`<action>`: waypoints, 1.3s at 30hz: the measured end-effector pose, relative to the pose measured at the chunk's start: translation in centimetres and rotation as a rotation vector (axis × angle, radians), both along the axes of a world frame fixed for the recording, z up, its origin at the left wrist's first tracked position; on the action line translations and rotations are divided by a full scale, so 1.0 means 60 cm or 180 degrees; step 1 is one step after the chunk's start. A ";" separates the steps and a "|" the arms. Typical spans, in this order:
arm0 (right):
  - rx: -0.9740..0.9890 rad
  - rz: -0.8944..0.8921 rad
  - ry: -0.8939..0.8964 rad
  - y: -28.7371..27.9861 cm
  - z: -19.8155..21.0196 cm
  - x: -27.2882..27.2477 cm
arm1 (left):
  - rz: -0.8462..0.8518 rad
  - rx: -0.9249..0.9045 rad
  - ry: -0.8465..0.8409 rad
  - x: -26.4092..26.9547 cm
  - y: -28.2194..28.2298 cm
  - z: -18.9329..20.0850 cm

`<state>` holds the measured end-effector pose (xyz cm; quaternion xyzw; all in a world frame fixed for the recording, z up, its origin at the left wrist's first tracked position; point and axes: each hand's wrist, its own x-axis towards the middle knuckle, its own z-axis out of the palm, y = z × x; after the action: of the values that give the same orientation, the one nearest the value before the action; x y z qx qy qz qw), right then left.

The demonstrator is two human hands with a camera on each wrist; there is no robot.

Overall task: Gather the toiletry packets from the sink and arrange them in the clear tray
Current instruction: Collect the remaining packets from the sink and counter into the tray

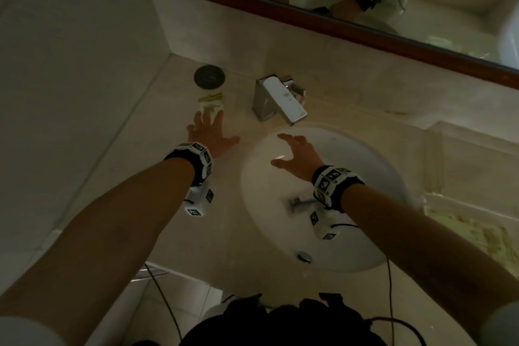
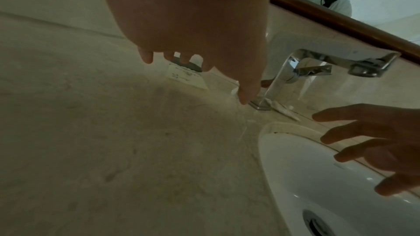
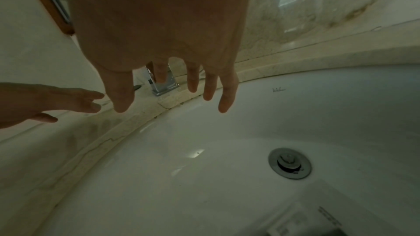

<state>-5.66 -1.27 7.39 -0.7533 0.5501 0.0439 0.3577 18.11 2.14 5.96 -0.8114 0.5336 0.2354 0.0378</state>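
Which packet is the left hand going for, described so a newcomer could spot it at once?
Start at the chrome faucet behind the white sink basin. To its left on the beige counter, just beyond the left hand's outstretched fingertips, lies a small pale toiletry packet with printed text. Unlike the round dark disc behind it, it is flat and rectangular.

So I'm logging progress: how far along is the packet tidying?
Some packets already lie in the clear tray at right. Neither hand holds anything: the left hand reaches, fingers spread, toward a packet on the counter left of the tap, while the right hand hovers open over the sink. That packet is left.
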 end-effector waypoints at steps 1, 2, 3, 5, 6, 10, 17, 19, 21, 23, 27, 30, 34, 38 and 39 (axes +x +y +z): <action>-0.0001 -0.0012 0.0006 -0.002 -0.001 0.001 | 0.0004 0.0081 -0.0005 0.005 -0.003 -0.001; -0.0002 -0.0027 0.0003 -0.003 -0.002 0.001 | 0.0019 0.0146 0.0009 0.010 -0.007 -0.003; -0.0008 -0.0042 -0.0016 -0.004 -0.003 0.002 | 0.0030 0.0190 0.0022 0.014 -0.011 -0.004; -0.0024 -0.0073 -0.0065 -0.005 -0.006 0.004 | 0.0037 0.0232 0.0024 0.019 -0.017 -0.006; -0.0029 -0.0081 -0.0075 -0.005 -0.007 0.004 | 0.0043 0.0248 0.0039 0.019 -0.019 -0.008; -0.0033 -0.0099 -0.0045 -0.006 -0.009 0.007 | 0.0116 0.0219 0.0106 0.007 -0.023 -0.016; -0.0012 -0.0061 0.0031 0.001 -0.014 0.012 | -0.0022 0.0056 -0.0091 0.006 -0.034 -0.003; -0.0013 -0.0017 0.0060 0.007 -0.015 0.014 | -0.0080 0.0108 -0.0126 0.004 -0.034 -0.001; -0.0035 0.0009 0.0053 0.014 -0.016 0.014 | -0.0095 0.0072 -0.0146 -0.003 -0.031 -0.003; -0.0043 0.0017 0.0009 0.020 -0.017 0.014 | -0.0023 -0.0132 -0.0207 -0.010 -0.027 -0.006; -0.0085 0.0047 0.0010 0.028 -0.015 0.009 | -0.0027 -0.0286 -0.0265 -0.026 -0.018 -0.005; -0.0124 0.0065 0.0016 0.031 -0.012 0.004 | -0.0095 -0.0404 -0.0220 -0.031 -0.009 -0.018; -0.0151 0.0089 0.0028 0.031 -0.008 -0.009 | 0.0111 -0.0473 -0.0295 -0.026 0.008 -0.022; -0.0161 0.0046 0.0032 0.031 -0.006 -0.018 | 0.0204 -0.0230 -0.0518 -0.025 0.013 -0.015; -0.0160 0.0036 0.0028 0.032 -0.006 -0.020 | 0.0222 -0.0238 -0.0473 -0.025 0.012 -0.016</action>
<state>-6.83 0.65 7.03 -0.7649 0.5484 0.0354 0.3360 16.59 2.87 5.00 -0.8456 0.5092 0.1557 0.0389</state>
